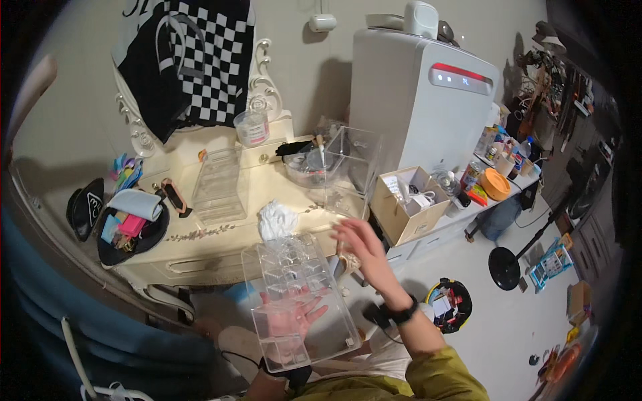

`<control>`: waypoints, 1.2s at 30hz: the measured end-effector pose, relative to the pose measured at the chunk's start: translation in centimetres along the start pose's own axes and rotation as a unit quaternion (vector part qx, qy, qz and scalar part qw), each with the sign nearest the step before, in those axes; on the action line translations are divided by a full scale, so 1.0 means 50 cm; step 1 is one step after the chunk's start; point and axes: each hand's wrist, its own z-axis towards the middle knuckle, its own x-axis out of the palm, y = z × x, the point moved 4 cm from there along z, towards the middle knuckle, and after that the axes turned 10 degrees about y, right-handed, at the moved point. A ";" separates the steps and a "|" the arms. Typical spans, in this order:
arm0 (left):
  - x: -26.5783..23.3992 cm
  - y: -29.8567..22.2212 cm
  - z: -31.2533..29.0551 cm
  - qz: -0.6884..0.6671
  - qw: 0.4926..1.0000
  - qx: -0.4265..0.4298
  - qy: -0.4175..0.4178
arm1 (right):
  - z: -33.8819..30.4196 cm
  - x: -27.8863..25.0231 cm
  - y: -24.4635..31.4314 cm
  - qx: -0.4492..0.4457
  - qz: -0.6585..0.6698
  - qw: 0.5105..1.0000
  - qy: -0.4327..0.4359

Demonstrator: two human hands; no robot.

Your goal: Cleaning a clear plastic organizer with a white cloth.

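Note:
A clear plastic compartment organizer [338,334] is held up in front of me, tilted, its far end by the edge of the cream dressing table [200,244]. My left hand [291,321] lies beneath it, palm up with fingers spread, visible through the plastic and bearing it. Just off the organizer's right side, my right hand [364,250] hangs in the air, fingers apart, with nothing in it. A crumpled white cloth [277,220] rests on the dressing table past the organizer's far end.
On the dressing table stand a clear drawer box [219,187], a clear upright case [354,164] and a black hat [144,234] holding small items. A cardboard box [408,217] sits to the right, below a white appliance [408,100]. A filled bin [449,304] is on the floor.

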 end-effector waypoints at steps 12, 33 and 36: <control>-0.087 0.336 0.088 0.194 0.908 -0.346 0.133 | -0.539 -0.140 0.019 0.167 0.084 0.967 -0.172; -0.131 0.828 -0.005 0.038 0.752 -0.641 0.149 | -0.930 -0.255 -0.115 0.070 0.392 0.846 -0.354; -0.103 0.857 -0.019 0.226 0.723 -0.618 0.209 | -0.926 -0.253 -0.115 0.038 0.389 0.852 -0.348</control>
